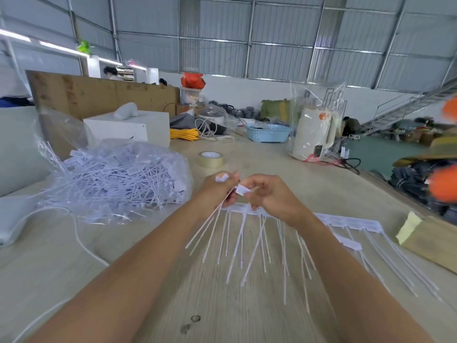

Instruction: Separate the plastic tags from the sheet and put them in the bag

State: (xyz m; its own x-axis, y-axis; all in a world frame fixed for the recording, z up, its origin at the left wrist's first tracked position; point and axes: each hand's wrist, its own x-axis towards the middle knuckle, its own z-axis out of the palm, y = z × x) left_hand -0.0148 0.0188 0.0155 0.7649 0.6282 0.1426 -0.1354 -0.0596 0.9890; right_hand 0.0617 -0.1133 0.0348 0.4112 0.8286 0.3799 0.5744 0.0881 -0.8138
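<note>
A white sheet of plastic tags [351,222] lies across the table, its long thin tails pointing toward me. My left hand [217,189] grips a few separated tags [210,226], whose tails slant down to the left. My right hand [272,196] pinches the flat head of one tag [242,189] just above the sheet's strip, close against my left hand. A clear plastic bag [116,179], heaped with loose white tags, sits on the table to the left.
A roll of tape [210,159] lies beyond my hands. A white cable [81,243] runs across the table on the left. A wooden block with yellow paper [430,238] sits at the right edge. Farther back stand a white box [128,127], a blue basket [268,132] and a wrapped kettle [314,134].
</note>
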